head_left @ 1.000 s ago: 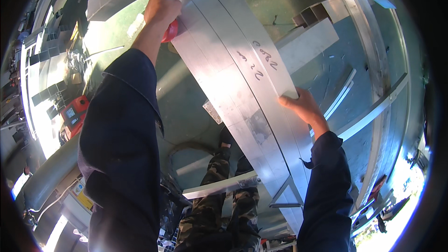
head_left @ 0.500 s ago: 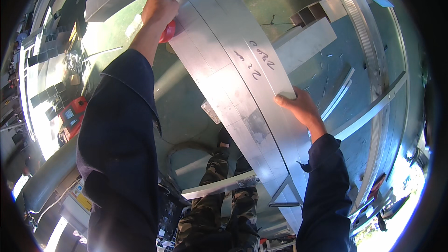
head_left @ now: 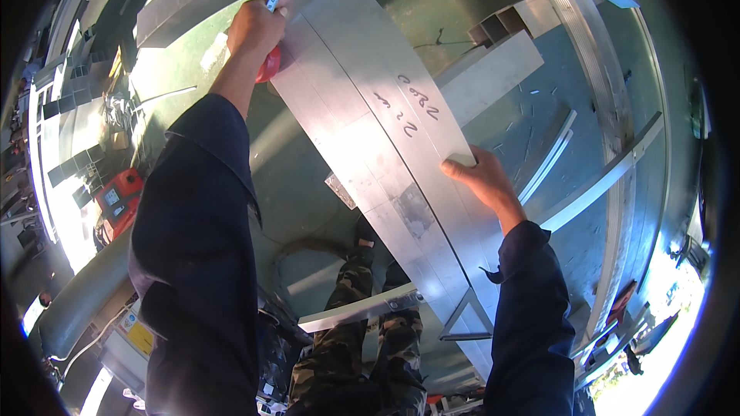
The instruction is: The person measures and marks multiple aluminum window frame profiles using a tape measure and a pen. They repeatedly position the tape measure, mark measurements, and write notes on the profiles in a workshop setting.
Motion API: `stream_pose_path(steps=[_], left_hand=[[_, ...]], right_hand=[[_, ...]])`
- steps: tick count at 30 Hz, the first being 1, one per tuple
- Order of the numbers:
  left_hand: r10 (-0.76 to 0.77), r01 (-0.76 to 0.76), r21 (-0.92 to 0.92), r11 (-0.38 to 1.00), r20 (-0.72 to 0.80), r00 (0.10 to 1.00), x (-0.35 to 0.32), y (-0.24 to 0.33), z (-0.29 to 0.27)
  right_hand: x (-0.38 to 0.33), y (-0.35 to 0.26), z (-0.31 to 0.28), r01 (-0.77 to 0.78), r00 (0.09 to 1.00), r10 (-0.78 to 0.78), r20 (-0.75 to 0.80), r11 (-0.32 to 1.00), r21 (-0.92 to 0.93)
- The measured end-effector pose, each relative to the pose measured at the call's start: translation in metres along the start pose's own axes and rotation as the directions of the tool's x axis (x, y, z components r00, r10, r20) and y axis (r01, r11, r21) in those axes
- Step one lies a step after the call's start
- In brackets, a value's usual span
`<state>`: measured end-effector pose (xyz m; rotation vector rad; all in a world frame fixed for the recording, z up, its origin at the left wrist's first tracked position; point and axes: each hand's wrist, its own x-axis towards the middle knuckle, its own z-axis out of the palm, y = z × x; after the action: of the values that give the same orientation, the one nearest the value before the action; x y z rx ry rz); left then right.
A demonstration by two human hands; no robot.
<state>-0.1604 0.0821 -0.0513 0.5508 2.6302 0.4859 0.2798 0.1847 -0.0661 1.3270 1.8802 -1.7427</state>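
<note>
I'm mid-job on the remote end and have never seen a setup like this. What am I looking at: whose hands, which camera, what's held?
There is no machine here: these are a person's own bare hands, in dark sleeves. The camera sits on their head and looks down, so left in the picture is their left; the wide fisheye lens bends straight edges.

The left hand holds a red tape measure, its pale blade pointing up past the fingers. The right hand rests its thumb on the edge of the silver metal bars, seemingly laid side by side; its other fingers are partly hidden. On the bars are dark handwritten marks and, nearer the body, a triangular frame.
</note>
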Motion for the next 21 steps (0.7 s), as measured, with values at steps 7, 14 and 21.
stream_pose_path(steps=[7, 14, 21], left_hand=[[-0.003, 0.003, -0.019, 1.000, -0.005, 1.000, -0.001, 0.001, 0.003], [0.104, -0.105, -0.028, 0.994, -0.042, 0.994, -0.005, 0.003, 0.003], [0.076, -0.075, -0.080, 0.994, 0.004, 0.997, -0.014, 0.010, -0.003]], right_hand=[[0.000, -0.003, -0.002, -0.034, 0.999, 0.034, 0.008, 0.997, -0.066], [0.001, -0.001, -0.003, -0.020, 0.999, 0.021, 0.042, 1.000, -0.023], [0.002, 0.005, -0.002, -0.015, 0.999, 0.015, 0.034, 1.000, 0.001]])
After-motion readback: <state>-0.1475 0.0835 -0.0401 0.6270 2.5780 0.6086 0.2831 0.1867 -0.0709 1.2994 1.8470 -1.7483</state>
